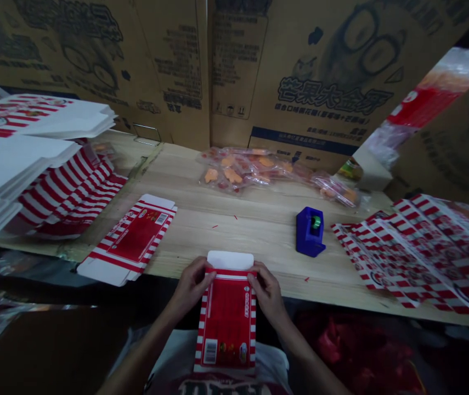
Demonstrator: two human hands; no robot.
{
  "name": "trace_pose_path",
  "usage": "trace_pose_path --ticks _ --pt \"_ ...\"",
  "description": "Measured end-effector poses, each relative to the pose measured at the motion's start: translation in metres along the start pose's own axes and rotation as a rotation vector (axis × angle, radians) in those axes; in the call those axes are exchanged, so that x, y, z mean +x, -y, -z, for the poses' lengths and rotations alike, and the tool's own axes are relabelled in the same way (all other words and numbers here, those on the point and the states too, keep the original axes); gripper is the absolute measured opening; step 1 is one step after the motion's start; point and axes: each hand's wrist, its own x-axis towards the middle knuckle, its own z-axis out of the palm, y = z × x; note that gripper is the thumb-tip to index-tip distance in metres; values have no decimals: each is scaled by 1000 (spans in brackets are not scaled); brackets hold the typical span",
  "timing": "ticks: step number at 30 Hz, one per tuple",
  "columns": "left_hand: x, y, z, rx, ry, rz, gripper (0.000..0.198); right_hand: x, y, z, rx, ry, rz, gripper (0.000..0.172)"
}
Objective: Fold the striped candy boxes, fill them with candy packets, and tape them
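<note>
Clearly red carton [228, 318], white-striped edges [253, 330], white flap [230, 260]; left hand [193, 281], right hand [267, 286]: grip pinching upper sides.

Carton [228, 318] left of tape dispenser [308, 236]

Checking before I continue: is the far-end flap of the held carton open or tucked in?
Open: the white flap sticks out beyond the far edge of the red carton, not tucked inside.

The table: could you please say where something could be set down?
The table beyond the held carton, between the red carton at left and blue tape dispenser, looks mostly bare, with red scraps. Crowded: left under cardboard stacks, right under striped cardboard, back along clear packets.
</note>
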Motion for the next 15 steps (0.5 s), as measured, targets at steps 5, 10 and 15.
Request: trace_pose_path --ticks 5,10,15 --pt "5 -1 -13 -148 -205 38 20 4 1 -9 104 -92 -49 10" --pt "5 -1 -7 -206 -210 74 35 7 10 -5 167 -3 -84 30" --pt "3 -7 11 159 -30 -51 22 13 22 6 64 175 -1 22"
